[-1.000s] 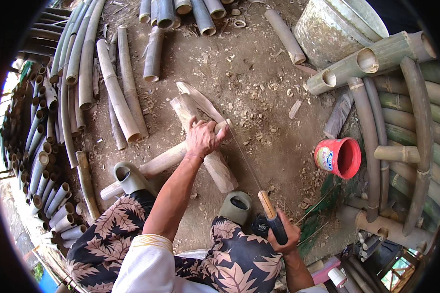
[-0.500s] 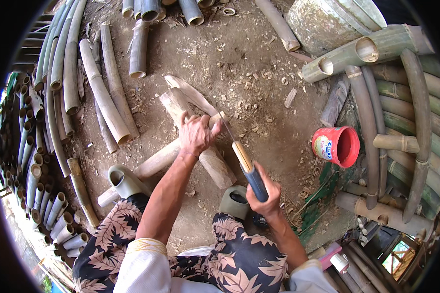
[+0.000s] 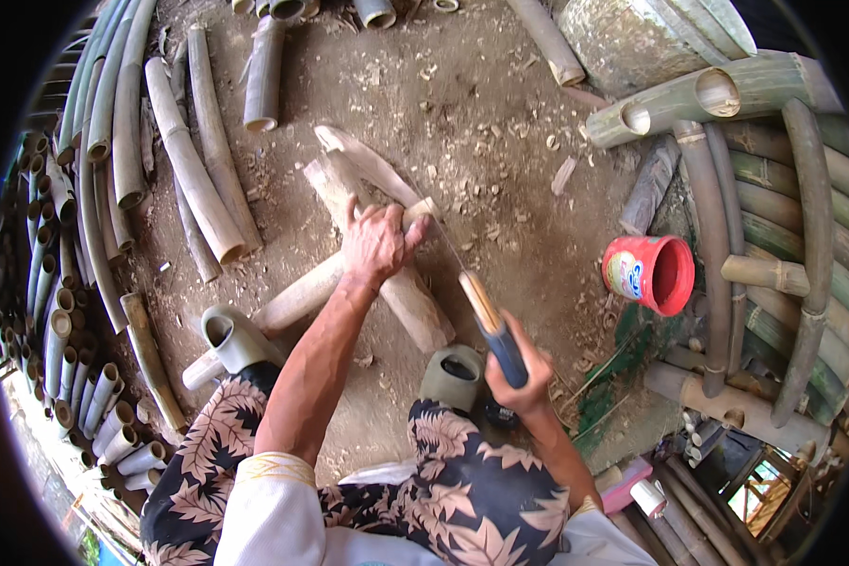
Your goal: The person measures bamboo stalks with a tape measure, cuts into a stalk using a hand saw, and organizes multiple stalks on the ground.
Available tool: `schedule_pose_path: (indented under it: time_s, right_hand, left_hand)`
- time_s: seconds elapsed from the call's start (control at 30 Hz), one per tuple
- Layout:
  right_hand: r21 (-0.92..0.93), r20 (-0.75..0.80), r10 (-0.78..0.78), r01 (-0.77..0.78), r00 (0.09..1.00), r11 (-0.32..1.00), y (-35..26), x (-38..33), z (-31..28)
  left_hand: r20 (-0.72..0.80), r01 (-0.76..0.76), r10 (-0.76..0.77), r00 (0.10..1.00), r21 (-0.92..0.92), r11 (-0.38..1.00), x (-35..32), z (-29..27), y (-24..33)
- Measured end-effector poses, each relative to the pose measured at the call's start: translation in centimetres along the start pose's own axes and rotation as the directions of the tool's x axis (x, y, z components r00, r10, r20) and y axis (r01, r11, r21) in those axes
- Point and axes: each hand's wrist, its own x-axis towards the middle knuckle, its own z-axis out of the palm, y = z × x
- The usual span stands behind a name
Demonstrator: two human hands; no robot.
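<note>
Knife lowered; right hand clenched round handle.

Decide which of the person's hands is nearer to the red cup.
Right. The right hand, gripping the knife handle, is left of and below the red cup, apart from it. The left hand presses on the bamboo piece, farther left.
</note>
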Motion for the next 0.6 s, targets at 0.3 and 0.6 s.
schedule_pose_path:
  time_s: [0.3, 0.6]
  right_hand:
    - [-0.189, 0.057, 0.025, -0.014, 0.998, 0.982, 0.7, -6.3, -3.4]
    - [-0.243, 0.168, 0.116, -0.073, 0.979, 0.967, -0.2, -11.8, -8.1]
  left_hand:
    - [0.123, 0.075, -0.096, 0.988, 0.167, 0.983, 0.0, 0.4, 0.2]
    - [0.217, 0.116, -0.151, 0.965, 0.165, 0.98, 0.6, -0.9, 1.1]
